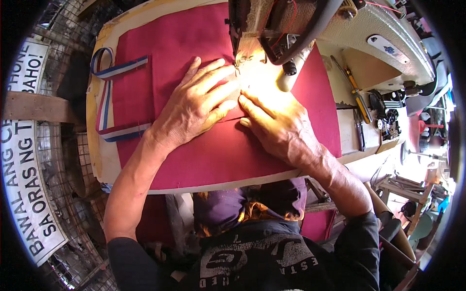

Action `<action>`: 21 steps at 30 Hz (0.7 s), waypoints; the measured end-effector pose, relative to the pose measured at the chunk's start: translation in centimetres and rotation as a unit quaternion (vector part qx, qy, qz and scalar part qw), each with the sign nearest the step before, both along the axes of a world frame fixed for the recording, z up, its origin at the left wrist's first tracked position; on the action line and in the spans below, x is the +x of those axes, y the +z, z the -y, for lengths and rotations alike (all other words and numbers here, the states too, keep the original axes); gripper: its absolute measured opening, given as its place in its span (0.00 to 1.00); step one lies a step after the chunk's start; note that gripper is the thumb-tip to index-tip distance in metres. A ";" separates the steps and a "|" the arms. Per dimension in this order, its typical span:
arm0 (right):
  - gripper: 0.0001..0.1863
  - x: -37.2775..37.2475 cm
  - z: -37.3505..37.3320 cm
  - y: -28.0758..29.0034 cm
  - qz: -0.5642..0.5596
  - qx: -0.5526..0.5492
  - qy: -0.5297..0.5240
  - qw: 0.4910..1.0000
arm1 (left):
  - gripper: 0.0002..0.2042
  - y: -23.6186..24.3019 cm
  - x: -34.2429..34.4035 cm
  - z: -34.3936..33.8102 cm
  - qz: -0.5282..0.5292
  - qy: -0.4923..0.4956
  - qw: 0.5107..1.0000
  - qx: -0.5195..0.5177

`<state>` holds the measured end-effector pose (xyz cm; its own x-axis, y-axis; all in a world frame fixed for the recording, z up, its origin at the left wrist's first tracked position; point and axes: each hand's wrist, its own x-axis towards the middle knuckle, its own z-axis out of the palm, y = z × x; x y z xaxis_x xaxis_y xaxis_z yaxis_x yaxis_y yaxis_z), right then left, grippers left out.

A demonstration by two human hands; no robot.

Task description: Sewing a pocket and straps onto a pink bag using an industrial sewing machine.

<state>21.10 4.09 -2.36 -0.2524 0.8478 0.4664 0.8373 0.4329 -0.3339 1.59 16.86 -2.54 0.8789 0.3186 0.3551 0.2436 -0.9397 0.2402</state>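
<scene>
A large dark red fabric piece [208, 162] lies over the sewing machine bed, with a pocket-like red panel [167, 80] on its left part. A blue, white and red striped strap [121, 68] is joined to that panel and loops out leftward. My left hand [196, 99] lies palm down on the fabric, fingers stretched toward the needle area. Just right of it, my right hand [274, 121] rests on the cloth, its fingers bent slightly and apart, tips near the panel's edge. The sewing machine's head [247, 22] stands over the fingertips; bright lamp light washes out the stitching spot.
The machine arm [378, 41] spans the upper right. A yellow-handled screwdriver [360, 99] and a dark slim tool [359, 131] lie right of the fabric, beside a bobbin winder [388, 123]. Wire mesh with white signs [36, 194] stands on the left.
</scene>
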 end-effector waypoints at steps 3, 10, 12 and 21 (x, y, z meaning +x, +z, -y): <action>0.16 0.5 -0.8 -0.1 -0.024 0.003 0.012 1.000 | 0.21 0.1 -0.2 0.3 -0.002 0.004 1.000 0.000; 0.11 0.9 -1.0 -0.8 -0.071 -0.034 -0.006 0.997 | 0.22 -0.4 -0.6 1.2 -0.004 0.018 1.000 0.008; 0.12 0.8 -0.5 -0.1 -0.077 -0.061 -0.013 0.995 | 0.21 -0.3 -0.8 1.4 0.004 0.019 1.000 0.013; 0.06 1.2 -1.3 -0.1 -0.095 0.008 0.041 0.995 | 0.18 0.5 -1.3 1.4 0.080 -0.012 0.992 -0.100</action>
